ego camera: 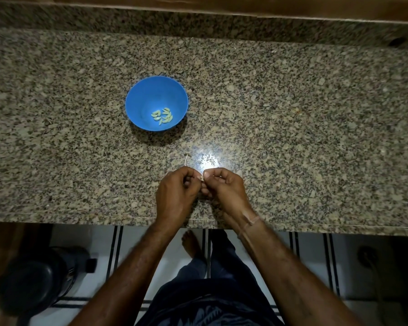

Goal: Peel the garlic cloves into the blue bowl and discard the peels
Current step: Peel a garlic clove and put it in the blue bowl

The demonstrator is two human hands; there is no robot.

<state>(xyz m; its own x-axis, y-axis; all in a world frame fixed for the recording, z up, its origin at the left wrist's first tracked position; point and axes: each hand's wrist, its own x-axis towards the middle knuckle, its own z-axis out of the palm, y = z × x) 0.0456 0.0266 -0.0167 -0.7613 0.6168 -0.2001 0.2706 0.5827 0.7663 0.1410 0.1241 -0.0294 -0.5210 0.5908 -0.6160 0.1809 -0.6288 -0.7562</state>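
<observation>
1. The counter (292,114) is a long slab of speckled brown and grey granite. It is polished enough to throw back a bright glare just beyond the hands.
2. The blue bowl (141,100) stands upright on the counter, beyond the hands and a little to the left, well apart from them. It is plain, round and smooth-walled.
3. The left hand (174,191) is held above the near edge of the counter, back upward. Its fingers (189,175) are curled in, with the tips pinching a small piece at the middle.
4. The right hand (226,189) faces it, so close that the two touch at the tips. Its fingers (212,172) are also curled and pinch the same piece from the other side.
5. The peeled cloves (162,116) lie in a small loose heap at the bottom of the bowl, toward its right side. They are pale yellowish-green, slim and pointed, with bare skins.
6. A thin pale peel strand (186,160) lies on the counter just beyond the left hand.
7. The garlic clove (201,178) between the fingertips shows only as a pale sliver. The rest is hidden, so I cannot tell how much skin is on it.
</observation>
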